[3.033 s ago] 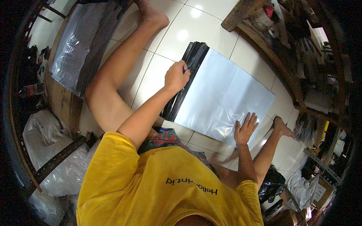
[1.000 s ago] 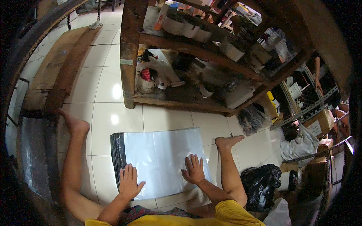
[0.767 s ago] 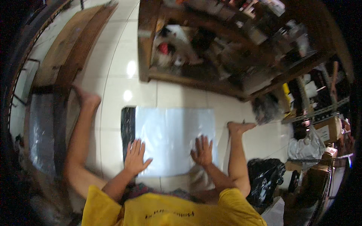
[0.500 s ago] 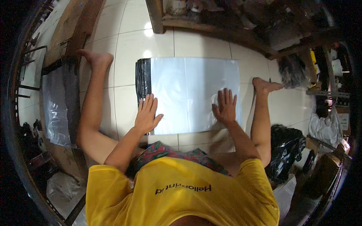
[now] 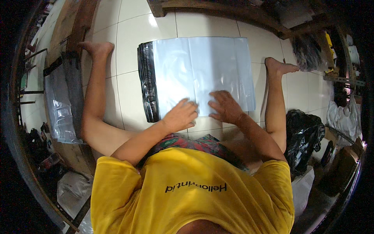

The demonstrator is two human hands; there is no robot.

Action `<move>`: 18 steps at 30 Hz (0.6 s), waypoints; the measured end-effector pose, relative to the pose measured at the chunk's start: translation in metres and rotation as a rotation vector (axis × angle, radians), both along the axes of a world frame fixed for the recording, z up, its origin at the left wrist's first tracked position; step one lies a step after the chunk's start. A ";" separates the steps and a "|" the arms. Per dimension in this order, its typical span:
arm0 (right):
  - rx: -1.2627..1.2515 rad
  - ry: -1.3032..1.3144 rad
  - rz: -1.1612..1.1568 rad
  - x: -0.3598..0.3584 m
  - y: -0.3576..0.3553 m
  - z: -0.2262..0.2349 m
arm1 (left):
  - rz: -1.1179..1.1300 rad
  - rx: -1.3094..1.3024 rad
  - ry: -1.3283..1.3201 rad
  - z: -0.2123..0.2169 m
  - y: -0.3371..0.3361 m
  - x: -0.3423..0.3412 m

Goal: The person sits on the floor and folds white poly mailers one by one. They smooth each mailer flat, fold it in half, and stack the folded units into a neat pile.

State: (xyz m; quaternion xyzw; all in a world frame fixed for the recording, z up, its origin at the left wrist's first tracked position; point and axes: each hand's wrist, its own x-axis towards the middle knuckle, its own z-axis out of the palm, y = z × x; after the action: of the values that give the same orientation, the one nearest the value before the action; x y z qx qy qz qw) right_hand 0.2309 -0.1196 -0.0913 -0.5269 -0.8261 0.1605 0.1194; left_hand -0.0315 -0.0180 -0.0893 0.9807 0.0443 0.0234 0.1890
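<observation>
A flat stack of pale blue-white plastic mailer bags lies on the floor between my legs, with dark folded edges at its left side. My left hand is over the middle of the stack's near edge, its fingers loosely bent and a little blurred. To its right, my right hand hovers over or rests on the same near edge, fingers curved and apart. Nothing shows in either hand. Whether the fingertips touch the top bag, I cannot tell.
Pale floor tiles surround the stack. At left, a wooden plank runs along the floor beside more plastic bags. A black plastic bag lies right of my leg. A wooden frame stands at the far side.
Both hands have left their flat, spread pose on the stack and drawn together near the middle of its near edge, fingers now bent. The stack sits higher in the picture.
</observation>
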 end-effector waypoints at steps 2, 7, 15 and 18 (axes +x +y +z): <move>-0.057 -0.146 0.036 -0.008 -0.011 -0.012 | -0.026 0.085 -0.044 -0.022 -0.009 0.004; 0.024 -0.171 -0.022 -0.014 -0.015 -0.015 | 0.058 0.182 -0.092 -0.026 -0.011 0.007; 0.020 -0.568 -0.034 -0.048 -0.018 -0.014 | 0.183 0.185 -0.008 -0.032 -0.031 0.020; 0.157 -0.546 -0.016 -0.043 -0.023 -0.020 | 0.227 0.169 -0.035 -0.032 -0.032 0.019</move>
State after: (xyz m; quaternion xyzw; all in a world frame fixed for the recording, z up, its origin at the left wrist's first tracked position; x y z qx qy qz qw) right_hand 0.1882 -0.1421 -0.1112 -0.5461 -0.8335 -0.0528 -0.0660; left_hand -0.0126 -0.0505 -0.1208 0.9812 0.1497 0.0655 0.1027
